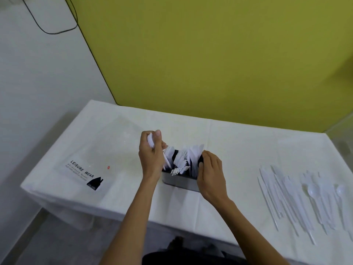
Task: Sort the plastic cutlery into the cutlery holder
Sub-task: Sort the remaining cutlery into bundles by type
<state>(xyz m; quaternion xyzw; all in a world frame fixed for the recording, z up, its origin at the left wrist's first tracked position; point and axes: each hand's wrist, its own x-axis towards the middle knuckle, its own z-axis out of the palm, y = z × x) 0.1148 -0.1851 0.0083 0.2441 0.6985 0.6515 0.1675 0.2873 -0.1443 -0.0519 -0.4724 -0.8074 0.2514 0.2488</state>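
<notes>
Holding one bunch of cutlery [152, 143] pinched in left hand [151, 155] over one holder [180, 181] mid-surface [238, 150], right hand [211, 176] curled on holder's side, one loose pile [305, 196] right, one bag [99, 155] left, pieces too many to count.

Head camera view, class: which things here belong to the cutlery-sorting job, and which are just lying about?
Belong to the job:
cutlery holder
loose plastic cutlery
cutlery bunch in left hand
right hand steadying the holder

Lying about:
clear "LEISURE WEAR" bag
black cable

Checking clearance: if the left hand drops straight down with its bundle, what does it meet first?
Probably the cutlery already standing in the holder; the left hand sits over its left end, though depth is unclear.
</notes>
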